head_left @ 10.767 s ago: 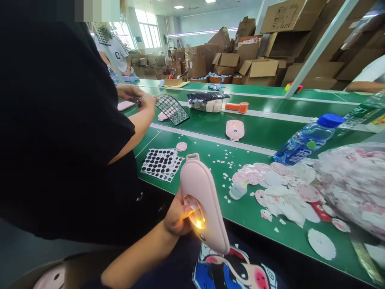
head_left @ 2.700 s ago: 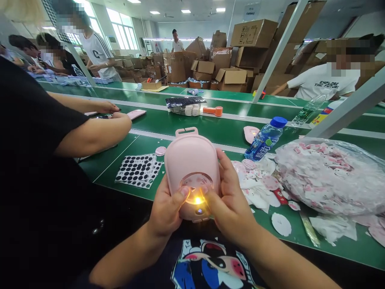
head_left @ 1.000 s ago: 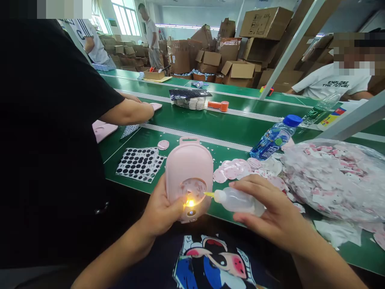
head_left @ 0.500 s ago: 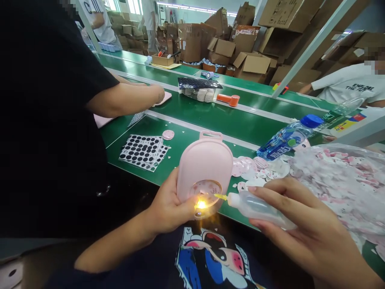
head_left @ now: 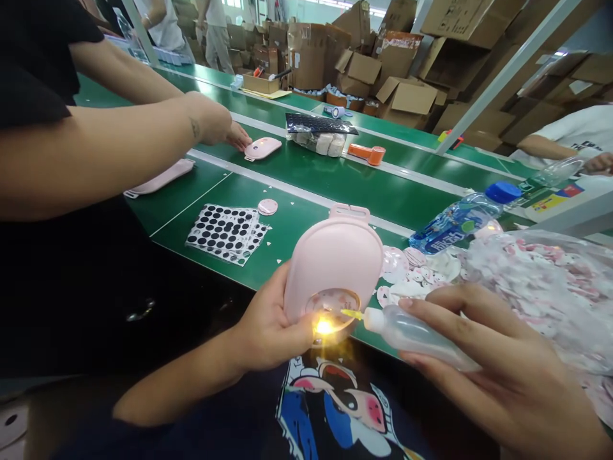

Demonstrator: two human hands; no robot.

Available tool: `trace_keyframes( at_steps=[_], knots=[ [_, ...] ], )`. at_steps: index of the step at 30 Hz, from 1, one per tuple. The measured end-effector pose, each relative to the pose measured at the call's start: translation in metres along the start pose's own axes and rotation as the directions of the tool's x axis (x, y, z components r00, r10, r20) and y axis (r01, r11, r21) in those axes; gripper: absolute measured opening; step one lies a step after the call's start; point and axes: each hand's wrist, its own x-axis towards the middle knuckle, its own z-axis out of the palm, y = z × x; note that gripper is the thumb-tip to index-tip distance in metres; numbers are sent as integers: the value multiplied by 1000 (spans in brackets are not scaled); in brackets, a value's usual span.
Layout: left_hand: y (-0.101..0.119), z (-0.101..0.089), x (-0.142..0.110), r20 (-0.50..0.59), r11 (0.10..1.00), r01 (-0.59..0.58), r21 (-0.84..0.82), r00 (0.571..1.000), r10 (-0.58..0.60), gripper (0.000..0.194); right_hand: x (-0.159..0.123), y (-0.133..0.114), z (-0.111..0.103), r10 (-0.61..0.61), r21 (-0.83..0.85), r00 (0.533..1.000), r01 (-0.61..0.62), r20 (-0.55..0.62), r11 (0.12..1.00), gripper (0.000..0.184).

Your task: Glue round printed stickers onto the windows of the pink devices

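My left hand (head_left: 275, 326) grips a pink plastic casing (head_left: 335, 255) with a loop at its top, held upright and tilted over the table's front edge. Low on its face is an oval window with a printed disc inside, and a bright yellow light (head_left: 324, 327) glows beside my thumb. In my right hand (head_left: 498, 358) lies a translucent squeeze bottle (head_left: 421, 332), its thumb and fingers around it. The bottle's thin yellow tip (head_left: 352, 314) points left at the window's right rim; whether it touches cannot be made out.
Sheets of black dot stickers (head_left: 227, 231) and a pink disc (head_left: 267, 207) lie left of the casing. Right are printed discs, a bag of cutouts (head_left: 536, 281) and a blue-capped bottle (head_left: 462, 220). A co-worker's hand (head_left: 215, 124) reaches to another pink casing (head_left: 264, 148).
Earlier both hands held the casing; my right hand then came in with the squeeze bottle, which stays at the window. The co-worker's arm has moved, and a casing now lies flat by that hand.
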Motion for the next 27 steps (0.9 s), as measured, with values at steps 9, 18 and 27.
trace_keyframes(
  at_steps=[9, 18, 27],
  knots=[
    [-4, -5, -1, 85, 998, -62, 7, 995, 61, 61, 0, 0, 0, 2, -8, 999, -2, 48, 1000, 27],
    [-4, -6, -1, 74, 998, -66, 21, 995, 64, 61, -4, 1, -2, 2, 6, 998, -2, 60, 1000, 28],
    [-3, -5, 1, 119, 995, -103, -14, 988, 104, 58, -6, 2, -1, 13, 5, 998, -13, 59, 1000, 28]
  ],
)
